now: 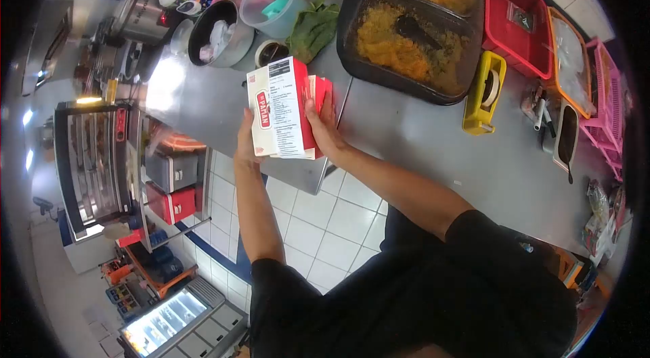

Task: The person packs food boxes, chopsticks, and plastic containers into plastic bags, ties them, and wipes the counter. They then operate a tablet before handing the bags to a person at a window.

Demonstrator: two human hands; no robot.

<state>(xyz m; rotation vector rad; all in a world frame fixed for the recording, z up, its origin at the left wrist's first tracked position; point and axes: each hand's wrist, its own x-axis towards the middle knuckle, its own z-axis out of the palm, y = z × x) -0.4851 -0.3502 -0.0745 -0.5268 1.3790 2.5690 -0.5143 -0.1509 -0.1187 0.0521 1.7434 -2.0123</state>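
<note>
Between my two hands is a cream and red food box [263, 135] marked "PAMAN", held above the edge of the steel table. A long printed paper label [286, 111] runs down its face. Behind it, on the right, shows more red and cream carton, seemingly a second box. My left hand [245, 140] presses the left side, its fingers partly hidden behind the box. On the right side, my right hand [323, 129] grips the red cartons with its thumb toward me. A roll of tape [272, 53] and a green leaf [315, 34] lie just beyond the boxes.
A black divided pan [345, 53] of yellow food stands at the back. Right of it are a yellow tape dispenser [474, 118], a red tray [518, 36] and markers [539, 114]. Plastic tubs [254, 9] and a pot [237, 47] stand at back left. White floor tiles [345, 217] show below.
</note>
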